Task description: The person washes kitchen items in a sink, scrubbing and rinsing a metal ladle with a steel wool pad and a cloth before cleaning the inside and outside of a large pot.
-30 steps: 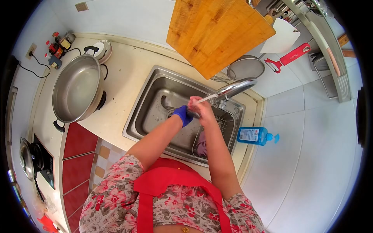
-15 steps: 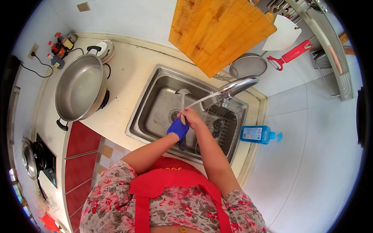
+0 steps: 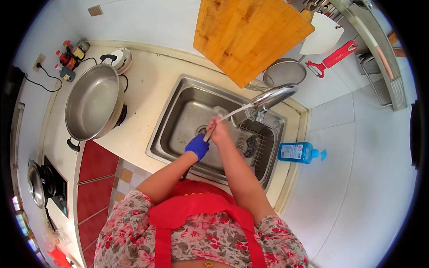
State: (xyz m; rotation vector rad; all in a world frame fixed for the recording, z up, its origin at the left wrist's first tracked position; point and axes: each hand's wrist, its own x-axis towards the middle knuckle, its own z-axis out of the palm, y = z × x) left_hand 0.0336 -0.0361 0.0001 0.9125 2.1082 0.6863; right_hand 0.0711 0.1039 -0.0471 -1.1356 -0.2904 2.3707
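Ladle (image 3: 208, 136) is held over sink (image 3: 184, 119), long axis slanted; blurred head pointed toward sink's far edge, handle end toward near edge. Handle gripped by gloved left hand (image 3: 197, 146), encircled by right hand (image 3: 218, 131).

taking the big two-handled pan (image 3: 93, 105) as my landmark, i see dark sauce bottles (image 3: 67, 60) beyond it to the left, near a wall socket (image 3: 40, 59) with a black cord, and white dishes (image 3: 127, 62) just beside its far handle. well to the pan's right i have a wooden cutting board (image 3: 252, 35), then, farther right of the pan, a round mesh strainer (image 3: 284, 73), a red-handled peeler (image 3: 338, 54) and a blue pump bottle (image 3: 295, 152). to the pan's near left i make out what looks like a lidded pot (image 3: 35, 183) by a black panel (image 3: 59, 198).
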